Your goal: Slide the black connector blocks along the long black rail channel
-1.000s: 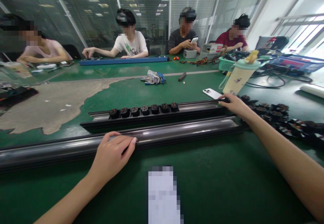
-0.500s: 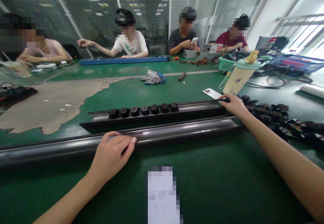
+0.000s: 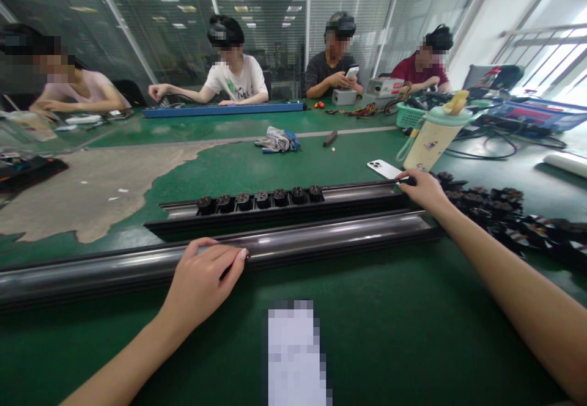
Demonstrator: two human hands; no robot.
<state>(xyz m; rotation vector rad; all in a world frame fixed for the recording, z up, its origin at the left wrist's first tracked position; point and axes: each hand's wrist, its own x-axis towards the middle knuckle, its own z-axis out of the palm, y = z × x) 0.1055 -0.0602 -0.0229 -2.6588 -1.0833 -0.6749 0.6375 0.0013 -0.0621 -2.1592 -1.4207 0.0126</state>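
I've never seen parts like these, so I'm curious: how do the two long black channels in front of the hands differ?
The far black channel holds seven round black pieces; the near black channel shows only its smooth inside. The near one runs out of view at the left; the far one ends in view there. Both are shiny inside.

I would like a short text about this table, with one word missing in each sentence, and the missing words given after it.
The farther rail holds a row of ____ black sockets. Seen from the wearer, the left hand rests on the ____ of the two dark rails. In the picture, the right hand is at the ____ end of the farther rail. The long bar before the person in the white T-shirt is coloured ____.

Missing words: seven; nearer; right; blue.
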